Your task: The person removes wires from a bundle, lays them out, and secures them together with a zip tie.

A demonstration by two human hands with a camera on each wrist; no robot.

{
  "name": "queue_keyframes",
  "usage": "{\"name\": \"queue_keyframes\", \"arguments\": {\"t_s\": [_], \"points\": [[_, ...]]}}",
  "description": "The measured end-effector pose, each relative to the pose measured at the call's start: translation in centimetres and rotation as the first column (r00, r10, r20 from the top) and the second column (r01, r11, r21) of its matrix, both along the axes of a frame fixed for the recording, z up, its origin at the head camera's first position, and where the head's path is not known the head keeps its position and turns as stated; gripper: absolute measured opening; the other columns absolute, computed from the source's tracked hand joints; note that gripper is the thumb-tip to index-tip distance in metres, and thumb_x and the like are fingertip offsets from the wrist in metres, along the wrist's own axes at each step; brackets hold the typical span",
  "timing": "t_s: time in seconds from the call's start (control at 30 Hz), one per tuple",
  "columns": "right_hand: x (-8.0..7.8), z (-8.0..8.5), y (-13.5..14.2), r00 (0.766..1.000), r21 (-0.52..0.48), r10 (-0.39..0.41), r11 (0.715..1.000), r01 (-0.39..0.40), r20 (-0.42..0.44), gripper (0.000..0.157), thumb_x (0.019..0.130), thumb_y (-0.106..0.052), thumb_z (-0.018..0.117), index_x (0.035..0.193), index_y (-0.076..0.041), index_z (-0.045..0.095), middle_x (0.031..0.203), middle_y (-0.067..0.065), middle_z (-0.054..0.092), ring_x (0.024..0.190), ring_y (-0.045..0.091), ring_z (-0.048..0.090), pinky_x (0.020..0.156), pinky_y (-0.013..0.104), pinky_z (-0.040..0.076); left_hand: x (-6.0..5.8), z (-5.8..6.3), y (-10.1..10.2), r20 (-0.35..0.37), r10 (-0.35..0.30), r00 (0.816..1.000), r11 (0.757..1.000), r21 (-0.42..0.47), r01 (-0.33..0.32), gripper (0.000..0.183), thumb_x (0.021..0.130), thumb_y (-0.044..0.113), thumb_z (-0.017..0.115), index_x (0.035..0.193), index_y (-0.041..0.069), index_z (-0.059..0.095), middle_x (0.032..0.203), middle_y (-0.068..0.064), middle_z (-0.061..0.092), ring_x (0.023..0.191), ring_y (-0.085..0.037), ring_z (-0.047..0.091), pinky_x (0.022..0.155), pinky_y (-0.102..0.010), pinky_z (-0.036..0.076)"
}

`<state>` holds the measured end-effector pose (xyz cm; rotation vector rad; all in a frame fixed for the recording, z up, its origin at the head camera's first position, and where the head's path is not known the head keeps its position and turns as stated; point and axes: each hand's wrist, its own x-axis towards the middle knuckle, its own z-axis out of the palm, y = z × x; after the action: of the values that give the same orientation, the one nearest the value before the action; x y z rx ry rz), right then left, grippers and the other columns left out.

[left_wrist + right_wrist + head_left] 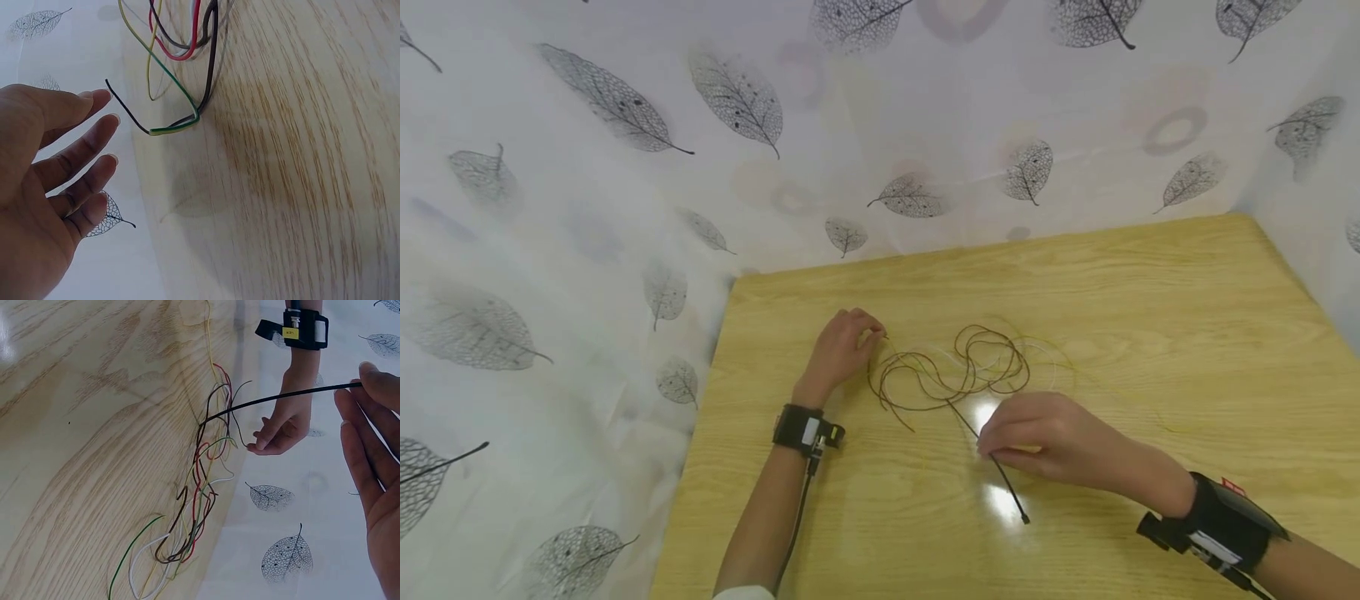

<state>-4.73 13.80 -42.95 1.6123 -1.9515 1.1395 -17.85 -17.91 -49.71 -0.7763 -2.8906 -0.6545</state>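
Observation:
A loose tangle of thin wires (967, 387) lies on the wooden table between the hands; the right wrist view shows brown, red, white, yellow and green strands. My left hand (844, 350) is at the tangle's left side, its thumb and forefinger pinching a dark wire (128, 112) close to its end. Beside that wire runs a green-and-yellow one (172, 129). Between the thumb and fingers of my right hand (1051, 437) is a black cable tie (281, 395). Its small head points toward the front edge, and its tail reaches the wires.
The wood-grained table (1150, 333) meets a white cloth backdrop (910, 125) printed with grey leaves at the back and sides. Black straps (1232, 521) with cameras and cables sit on both wrists. A yellow strand (1120, 396) trails right from the tangle.

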Motion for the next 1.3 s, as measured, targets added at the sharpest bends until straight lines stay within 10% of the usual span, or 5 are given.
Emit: {"name": "queue_keyframes", "arguments": {"t_s": [0.67, 1.3], "points": [[-0.2, -2.6, -1.6, 0.989, 0.1, -0.143, 0.985, 0.138, 0.039, 0.016, 0.071, -0.008, 0.082, 0.082, -0.018, 0.075, 0.076, -0.01, 0.069, 0.067, 0.002, 0.062, 0.059, 0.019, 0.054, -0.5, 0.5, 2.2, 0.032, -0.112, 0.993, 0.993, -0.039, 0.113, 0.015, 0.091, 0.017, 0.069, 0.106, 0.015, 0.073, 0.105, 0.004, 0.072, 0.084, -0.017, 0.053, 0.076, -0.032, 0.046], [-2.7, -4.0, -2.8, 0.914, 0.184, -0.362, 0.926, 0.33, 0.184, 0.014, 0.072, -0.007, 0.083, 0.081, -0.013, 0.074, 0.074, -0.008, 0.071, 0.065, 0.002, 0.064, 0.055, 0.026, 0.057, -0.4, 0.6, 4.9, 0.212, -0.122, 0.97, 0.987, -0.082, 0.142, 0.021, 0.099, 0.029, 0.058, 0.112, 0.022, 0.073, 0.09, 0.008, 0.065, 0.075, -0.014, 0.046, 0.062, -0.026, 0.041]]}}
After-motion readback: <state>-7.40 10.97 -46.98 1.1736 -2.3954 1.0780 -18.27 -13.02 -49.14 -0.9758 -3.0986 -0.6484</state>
